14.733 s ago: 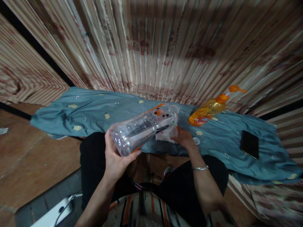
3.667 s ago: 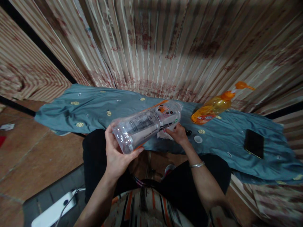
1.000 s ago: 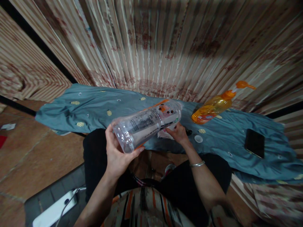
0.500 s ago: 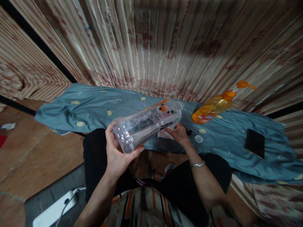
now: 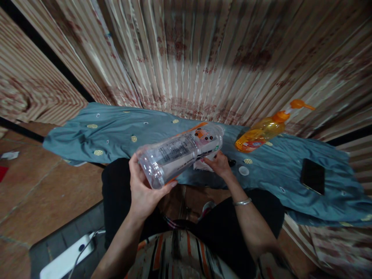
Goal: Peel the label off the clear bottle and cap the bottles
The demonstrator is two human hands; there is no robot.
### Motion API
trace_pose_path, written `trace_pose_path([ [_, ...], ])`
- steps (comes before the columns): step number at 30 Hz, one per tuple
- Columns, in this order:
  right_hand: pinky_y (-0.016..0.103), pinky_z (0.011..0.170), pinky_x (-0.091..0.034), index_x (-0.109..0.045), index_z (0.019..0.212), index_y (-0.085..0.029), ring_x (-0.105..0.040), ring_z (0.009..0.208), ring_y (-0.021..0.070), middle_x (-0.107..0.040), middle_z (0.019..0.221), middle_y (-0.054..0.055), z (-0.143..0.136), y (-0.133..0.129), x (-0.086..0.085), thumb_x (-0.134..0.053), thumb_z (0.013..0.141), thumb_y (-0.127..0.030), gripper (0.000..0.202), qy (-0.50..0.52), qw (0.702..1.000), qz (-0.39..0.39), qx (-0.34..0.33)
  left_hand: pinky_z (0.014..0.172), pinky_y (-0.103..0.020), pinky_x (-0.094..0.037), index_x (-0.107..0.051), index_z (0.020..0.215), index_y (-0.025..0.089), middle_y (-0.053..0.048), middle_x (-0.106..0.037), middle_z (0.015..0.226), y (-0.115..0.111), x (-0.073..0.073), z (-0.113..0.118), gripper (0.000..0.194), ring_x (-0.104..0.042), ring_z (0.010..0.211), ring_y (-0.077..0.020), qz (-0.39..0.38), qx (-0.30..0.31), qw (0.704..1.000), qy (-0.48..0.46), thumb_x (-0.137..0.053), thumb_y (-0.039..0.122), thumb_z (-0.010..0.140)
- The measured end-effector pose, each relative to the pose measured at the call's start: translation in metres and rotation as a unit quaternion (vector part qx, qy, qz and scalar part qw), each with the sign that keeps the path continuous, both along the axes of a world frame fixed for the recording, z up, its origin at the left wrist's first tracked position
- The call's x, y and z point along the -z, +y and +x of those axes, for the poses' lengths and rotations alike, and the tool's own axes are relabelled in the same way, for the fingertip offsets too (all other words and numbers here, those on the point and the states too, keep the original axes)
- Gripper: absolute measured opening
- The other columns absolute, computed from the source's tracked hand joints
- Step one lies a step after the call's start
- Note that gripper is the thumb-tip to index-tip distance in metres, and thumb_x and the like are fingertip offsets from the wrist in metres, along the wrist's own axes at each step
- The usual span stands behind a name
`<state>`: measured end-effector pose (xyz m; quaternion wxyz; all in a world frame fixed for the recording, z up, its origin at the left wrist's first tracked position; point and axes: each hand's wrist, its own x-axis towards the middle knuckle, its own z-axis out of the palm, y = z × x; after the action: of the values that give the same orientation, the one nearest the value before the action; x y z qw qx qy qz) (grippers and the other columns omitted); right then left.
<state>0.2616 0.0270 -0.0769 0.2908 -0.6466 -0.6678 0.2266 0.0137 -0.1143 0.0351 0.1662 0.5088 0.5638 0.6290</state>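
Observation:
A large clear plastic bottle (image 5: 180,153) with a printed label lies tilted in the air over the cloth's front edge, its base toward the lower left. My left hand (image 5: 145,190) is wrapped round the base end. At the neck end, my right hand (image 5: 218,163), with a silver bangle on the wrist, has its fingers closed on the underside of the bottle. A pale, crumpled piece (image 5: 202,166) shows beneath the bottle by the right fingers; whether that hand grips it too is unclear. A small black object (image 5: 232,162) and a round whitish cap (image 5: 243,171) lie just right of this hand.
Blue-green patterned cloth (image 5: 116,135) covers the long surface. An orange pump bottle (image 5: 258,133) leans at the right, and a black phone (image 5: 313,176) lies beyond. A striped curtain (image 5: 197,58) hangs behind. A white power strip (image 5: 68,257) rests at the lower left.

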Motion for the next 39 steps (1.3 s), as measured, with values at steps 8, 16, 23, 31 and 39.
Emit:
trace_pose_path([
  [8, 0.044, 0.079, -0.063, -0.065, 0.110, -0.018, -0.079, 0.091, 0.0336, -0.080, 0.095, 0.012, -0.0007, -0.0017, -0.0030, -0.080, 0.075, -0.038, 0.044, 0.004, 1.000, 0.003, -0.011, 0.106, -0.045, -0.056, -0.052, 0.139, 0.021, -0.016, -0.064, 0.138, 0.0004, 0.0017, -0.0012, 0.105, -0.067, 0.128, -0.0330, 0.006, 0.007, 1.000, 0.000, -0.095, 0.066, 0.054],
  [16, 0.044, 0.077, -0.063, -0.066, 0.109, -0.017, -0.079, 0.090, 0.0343, -0.080, 0.094, 0.012, -0.0012, -0.0009, -0.0024, -0.082, 0.073, -0.038, 0.045, -0.005, 1.000, 0.003, -0.001, 0.105, -0.045, -0.057, -0.052, 0.138, 0.021, -0.016, -0.064, 0.136, 0.0004, 0.0017, -0.0005, 0.106, -0.068, 0.126, -0.0326, 0.001, 0.004, 1.000, -0.008, -0.095, 0.066, 0.053],
  [23, 0.048, 0.080, -0.063, -0.065, 0.108, -0.017, -0.079, 0.094, 0.0380, -0.080, 0.097, 0.013, -0.0007, -0.0006, -0.0003, -0.081, 0.073, -0.038, 0.044, 0.006, 1.000, 0.003, -0.002, 0.103, -0.044, -0.058, -0.051, 0.139, 0.022, -0.015, -0.063, 0.136, 0.0009, 0.0012, -0.0005, 0.105, -0.068, 0.126, -0.0323, 0.007, 0.014, 1.000, -0.004, -0.094, 0.067, 0.055],
  [31, 0.048, 0.077, -0.064, -0.064, 0.103, -0.018, -0.079, 0.089, 0.0373, -0.079, 0.091, 0.012, -0.0006, 0.0002, 0.0009, -0.082, 0.071, -0.042, 0.043, -0.001, 1.000, 0.003, 0.006, 0.105, -0.045, -0.057, -0.052, 0.139, 0.021, -0.016, -0.063, 0.135, 0.0004, -0.0005, 0.0004, 0.106, -0.067, 0.127, -0.0330, 0.003, -0.002, 1.000, 0.006, -0.094, 0.068, 0.054],
  [39, 0.053, 0.081, -0.063, -0.063, 0.108, -0.017, -0.078, 0.094, 0.0405, -0.079, 0.096, 0.015, -0.0011, -0.0001, -0.0045, -0.079, 0.073, -0.038, 0.043, -0.004, 1.000, -0.015, -0.005, 0.104, -0.046, -0.058, -0.051, 0.141, 0.021, -0.016, -0.063, 0.135, -0.0003, 0.0022, -0.0011, 0.104, -0.068, 0.125, -0.0331, 0.009, 0.009, 1.000, 0.009, -0.094, 0.066, 0.057],
])
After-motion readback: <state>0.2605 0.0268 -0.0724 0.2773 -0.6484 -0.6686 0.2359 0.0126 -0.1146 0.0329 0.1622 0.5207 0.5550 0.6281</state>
